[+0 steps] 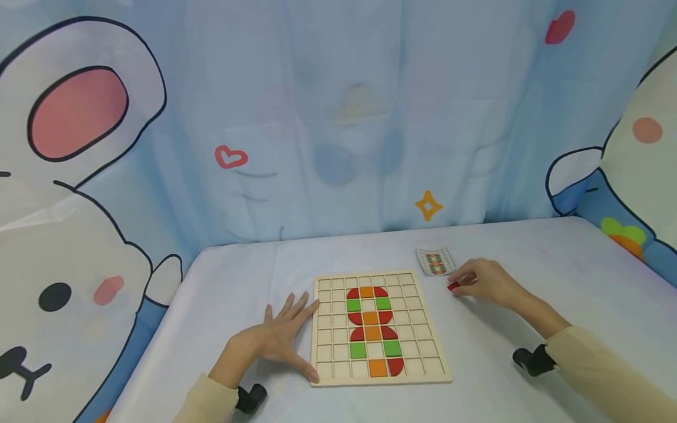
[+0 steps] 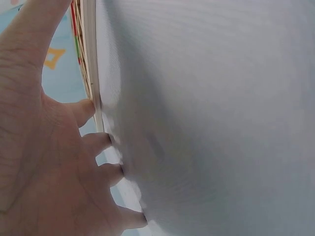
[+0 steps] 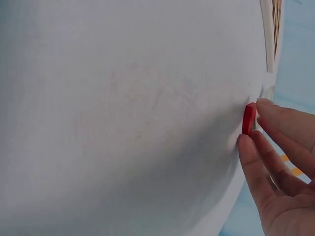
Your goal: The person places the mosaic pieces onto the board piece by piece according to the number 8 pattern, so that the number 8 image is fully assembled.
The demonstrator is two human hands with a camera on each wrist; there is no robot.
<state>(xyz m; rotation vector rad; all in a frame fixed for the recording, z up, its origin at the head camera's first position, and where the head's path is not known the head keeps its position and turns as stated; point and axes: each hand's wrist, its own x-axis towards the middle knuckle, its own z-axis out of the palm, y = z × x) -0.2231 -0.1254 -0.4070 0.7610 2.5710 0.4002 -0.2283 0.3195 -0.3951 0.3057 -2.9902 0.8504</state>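
A wooden grid board [image 1: 429, 348] lies on the table, bearing red rounded, orange square [image 1: 372, 333] and green square [image 1: 358, 350] pieces in its middle columns. The bottom row holds one orange and one red piece [image 1: 395, 367]. My left hand [image 1: 277, 338] is spread along the board's left side, thumb at the near corner, fingertips by the edge. To the right of the board, my right hand [image 1: 486, 282] pinches a small red piece [image 3: 249, 118] between thumb and fingers, low over the table. Its full outline is hidden by the fingers.
A small pattern card [image 1: 436, 262] with a coloured grid design lies behind the board, just beyond my right fingertips. White cloth covers the table [image 1: 254, 264]. A light blue cartoon curtain [image 1: 338, 117] hangs along the far edge.
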